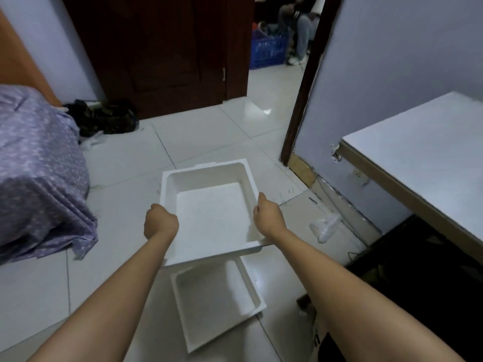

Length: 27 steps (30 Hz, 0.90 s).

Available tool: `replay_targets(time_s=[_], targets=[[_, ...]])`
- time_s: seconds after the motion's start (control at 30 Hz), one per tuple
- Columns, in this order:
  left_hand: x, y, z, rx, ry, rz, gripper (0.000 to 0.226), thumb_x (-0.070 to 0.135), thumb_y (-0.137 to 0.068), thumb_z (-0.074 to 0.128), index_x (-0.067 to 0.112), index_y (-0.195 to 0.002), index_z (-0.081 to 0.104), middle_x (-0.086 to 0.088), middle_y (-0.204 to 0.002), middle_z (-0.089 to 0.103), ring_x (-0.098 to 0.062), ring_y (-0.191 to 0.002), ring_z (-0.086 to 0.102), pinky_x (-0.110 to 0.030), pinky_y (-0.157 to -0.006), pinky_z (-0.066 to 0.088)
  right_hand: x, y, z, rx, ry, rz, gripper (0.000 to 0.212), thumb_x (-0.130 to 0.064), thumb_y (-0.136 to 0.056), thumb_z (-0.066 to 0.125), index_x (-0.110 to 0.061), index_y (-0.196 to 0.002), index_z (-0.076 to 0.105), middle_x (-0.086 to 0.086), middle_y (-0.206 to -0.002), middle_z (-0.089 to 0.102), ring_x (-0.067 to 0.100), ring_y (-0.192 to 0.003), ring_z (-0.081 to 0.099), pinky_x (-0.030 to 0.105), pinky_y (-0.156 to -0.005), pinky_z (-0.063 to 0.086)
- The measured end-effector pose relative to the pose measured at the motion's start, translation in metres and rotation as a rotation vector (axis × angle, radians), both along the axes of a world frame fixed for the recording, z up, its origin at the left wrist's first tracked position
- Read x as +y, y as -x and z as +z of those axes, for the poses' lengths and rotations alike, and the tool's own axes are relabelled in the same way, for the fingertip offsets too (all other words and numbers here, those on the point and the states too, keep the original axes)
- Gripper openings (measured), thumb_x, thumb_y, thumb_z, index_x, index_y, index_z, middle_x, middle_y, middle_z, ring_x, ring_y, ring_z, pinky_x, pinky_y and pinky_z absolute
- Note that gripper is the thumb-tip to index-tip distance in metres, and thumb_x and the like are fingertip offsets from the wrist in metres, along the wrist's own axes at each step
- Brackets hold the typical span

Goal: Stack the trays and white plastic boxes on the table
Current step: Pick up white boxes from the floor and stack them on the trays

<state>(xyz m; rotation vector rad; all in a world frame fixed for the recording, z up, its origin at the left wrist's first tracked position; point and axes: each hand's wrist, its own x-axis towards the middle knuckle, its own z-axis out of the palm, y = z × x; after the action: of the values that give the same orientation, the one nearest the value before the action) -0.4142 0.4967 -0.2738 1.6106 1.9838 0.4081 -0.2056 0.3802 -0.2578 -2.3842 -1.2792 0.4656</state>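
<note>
Gripping opposite side rims of the upper box (213, 205), the left hand (160, 222) curls over the rim at 9 o'clock and the right hand (269, 216) pinches the rim at 3 o'clock, thumb pointing toward 12. Upper box: white, rectangular, open side up, held above the floor (125, 163) at frame centre; long axis runs roughly from 6 to 12 o'clock, leaning slightly toward 1, near end overlapping the lower box (217, 301). Lower box: white, open side up, lying on the tiles at 6 o'clock; long axis turned toward 11 o'clock, so the two boxes are not aligned. Table (423, 163): white top, at 3 o'clock, well apart from both boxes. Bed cover (39, 173): purple, at 9 o'clock. Door (162, 48): dark wood, at 12 o'clock, with a blue crate (269, 52) visible through the opening beside it. Clear plastic wrap (324, 227) lies on the floor between right hand and table
</note>
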Motion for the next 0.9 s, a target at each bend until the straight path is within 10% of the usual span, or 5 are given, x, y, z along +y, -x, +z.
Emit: replay_targets(time_s=[0.63, 0.9], targets=[[-0.068, -0.128, 0.387, 0.022, -0.355, -0.377, 0.026, 0.003, -0.089, 0.048, -0.005, -0.111, 0.059, -0.021, -0.108, 0.063, -0.036, -0.098, 0.063, -0.042, -0.082, 0.055, -0.137, -0.081, 0.362, -0.013, -0.212, -0.317, 0.027, 0.000, -0.091, 0.039, 0.002, -0.110, 0.058, 0.014, -0.099, 0.058, 0.034, -0.102, 0.062, 0.043, -0.085, 0.056], [-0.184, -0.244, 0.470, -0.081, -0.396, -0.703, 0.031, 0.005, -0.090, 0.046, -0.005, -0.116, 0.058, -0.022, -0.120, 0.061, -0.038, -0.106, 0.060, -0.039, -0.090, 0.051, -0.290, -0.145, 0.445, -0.103, -0.231, -0.549, 0.024, -0.001, -0.092, 0.040, -0.002, -0.109, 0.057, 0.015, -0.106, 0.058, 0.028, -0.091, 0.057, 0.033, -0.069, 0.050]])
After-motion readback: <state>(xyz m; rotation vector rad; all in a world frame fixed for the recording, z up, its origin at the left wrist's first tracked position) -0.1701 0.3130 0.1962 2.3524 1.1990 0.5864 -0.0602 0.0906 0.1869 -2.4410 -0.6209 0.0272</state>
